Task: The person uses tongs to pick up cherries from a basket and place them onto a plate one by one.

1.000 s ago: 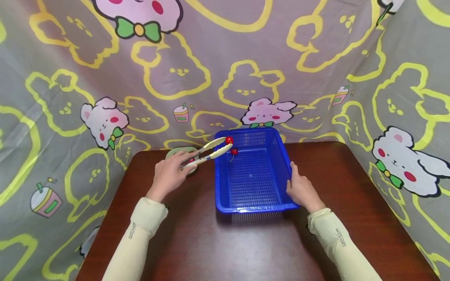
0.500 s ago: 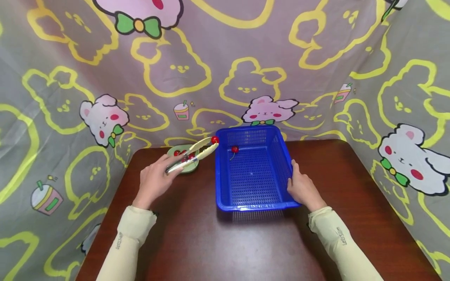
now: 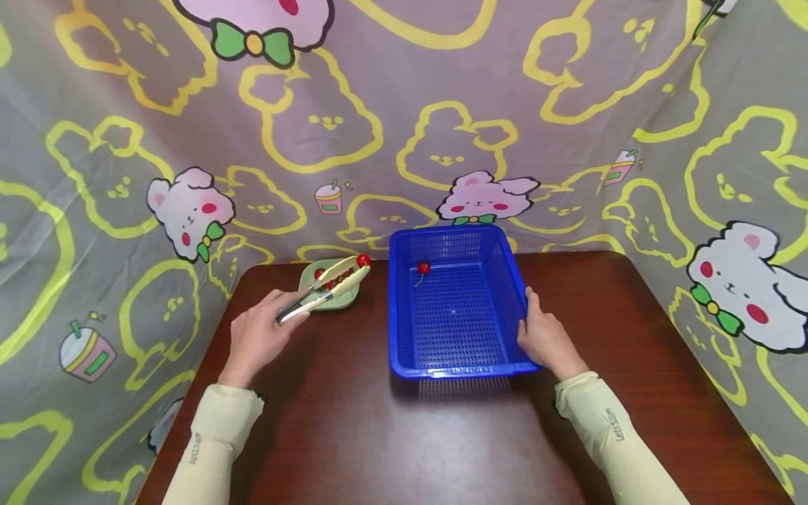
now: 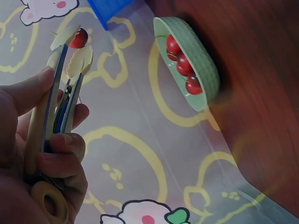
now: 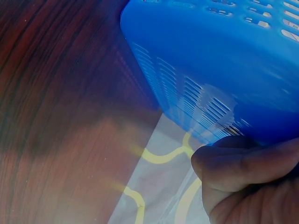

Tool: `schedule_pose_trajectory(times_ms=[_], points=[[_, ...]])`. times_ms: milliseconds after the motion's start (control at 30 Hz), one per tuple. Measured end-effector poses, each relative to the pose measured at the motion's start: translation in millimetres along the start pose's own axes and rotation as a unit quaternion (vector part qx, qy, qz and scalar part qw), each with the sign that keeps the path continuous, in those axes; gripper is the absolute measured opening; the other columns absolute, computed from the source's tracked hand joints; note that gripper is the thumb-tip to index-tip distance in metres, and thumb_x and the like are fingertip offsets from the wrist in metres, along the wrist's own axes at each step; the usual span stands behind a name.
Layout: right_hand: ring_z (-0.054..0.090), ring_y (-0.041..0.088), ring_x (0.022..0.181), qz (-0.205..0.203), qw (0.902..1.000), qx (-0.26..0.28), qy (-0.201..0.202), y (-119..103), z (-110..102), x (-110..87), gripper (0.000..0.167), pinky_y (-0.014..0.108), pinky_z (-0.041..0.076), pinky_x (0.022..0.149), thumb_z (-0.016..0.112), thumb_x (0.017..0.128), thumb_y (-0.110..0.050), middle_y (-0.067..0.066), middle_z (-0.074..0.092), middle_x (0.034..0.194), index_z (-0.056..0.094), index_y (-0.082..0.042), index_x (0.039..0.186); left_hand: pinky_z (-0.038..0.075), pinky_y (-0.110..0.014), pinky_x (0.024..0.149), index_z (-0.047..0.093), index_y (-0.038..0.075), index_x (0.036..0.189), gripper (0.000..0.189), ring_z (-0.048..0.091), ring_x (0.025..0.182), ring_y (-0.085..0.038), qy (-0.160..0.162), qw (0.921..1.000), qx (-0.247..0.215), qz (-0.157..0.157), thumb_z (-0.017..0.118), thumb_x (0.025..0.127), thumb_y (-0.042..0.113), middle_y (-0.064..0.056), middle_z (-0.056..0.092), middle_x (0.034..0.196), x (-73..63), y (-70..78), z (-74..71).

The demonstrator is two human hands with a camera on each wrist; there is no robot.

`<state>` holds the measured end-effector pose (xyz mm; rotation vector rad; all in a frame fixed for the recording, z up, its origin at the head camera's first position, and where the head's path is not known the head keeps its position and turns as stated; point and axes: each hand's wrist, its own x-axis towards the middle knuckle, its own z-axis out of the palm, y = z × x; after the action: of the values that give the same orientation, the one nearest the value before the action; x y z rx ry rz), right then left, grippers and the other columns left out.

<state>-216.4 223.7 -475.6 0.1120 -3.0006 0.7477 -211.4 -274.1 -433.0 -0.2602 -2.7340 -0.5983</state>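
Note:
My left hand (image 3: 257, 338) grips a pair of tongs (image 3: 318, 287) with pale yellow tips and metal arms. A red cherry (image 3: 362, 260) is at the tongs' tips, which look apart in the left wrist view; how the cherry is caught there I cannot tell. Below the tongs, partly hidden by them, a green bowl (image 3: 346, 300) holds several cherries (image 4: 183, 63). With my right hand (image 3: 549, 338) I hold the right rim of a blue plastic basket (image 3: 394, 315), thumb along its edge. One cherry (image 3: 423, 267) with a stem lies inside, near the far left corner.
A brown wooden table (image 3: 442, 449) bears the bowl and the basket. Patterned cloth (image 3: 353, 140) hangs as walls behind it and at both sides, close to the table's far edge. A strip of table separates bowl from basket.
My left hand has moved left and back from the basket, carrying the tongs and cherry from over the basket's left rim to above the bowl. My right hand stays on the rim.

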Motion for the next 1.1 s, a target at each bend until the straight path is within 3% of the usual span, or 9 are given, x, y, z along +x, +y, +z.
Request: schedule_pose_trajectory(times_ms=[433,733,1100], points=[[0.068,0.046,0.078,0.005,1.0,0.005,-0.007,-1,-1,-2.4,0.069,0.062,0.052,0.075,0.049,0.1,-0.011,0.043,0.065,0.101,0.017,0.009,0.158,0.038,-0.037,0.064,0.07,0.028,0.135,0.044,0.061,0.078,-0.022,-0.016,0.9997,0.017,-0.013,0.079,0.093,0.034,-0.002,0.071,0.111,-9.4,-23.7,6.9],[0.068,0.048,0.081,0.01,0.9999,-0.002,-0.009,0,-2,-6.1,0.07,0.062,0.052,0.076,0.05,0.1,-0.011,0.042,0.065,0.102,0.017,0.01,0.158,0.037,-0.034,0.059,0.071,0.028,0.133,0.042,0.057,0.07,-0.017,-0.023,0.9991,0.033,-0.008,0.08,0.092,0.032,0.0,0.071,0.109,-12.8,-35.8,14.5],[0.068,0.049,0.08,0.0,1.0,0.002,-0.004,-3,-3,-4.0,0.069,0.063,0.051,0.076,0.05,0.1,-0.01,0.042,0.065,0.1,0.017,0.01,0.158,0.038,-0.036,0.06,0.072,0.022,0.132,0.044,0.056,0.069,-0.019,-0.053,0.9969,0.05,-0.029,0.08,0.091,0.035,-0.004,0.07,0.105,-15.8,-47.7,15.9]])
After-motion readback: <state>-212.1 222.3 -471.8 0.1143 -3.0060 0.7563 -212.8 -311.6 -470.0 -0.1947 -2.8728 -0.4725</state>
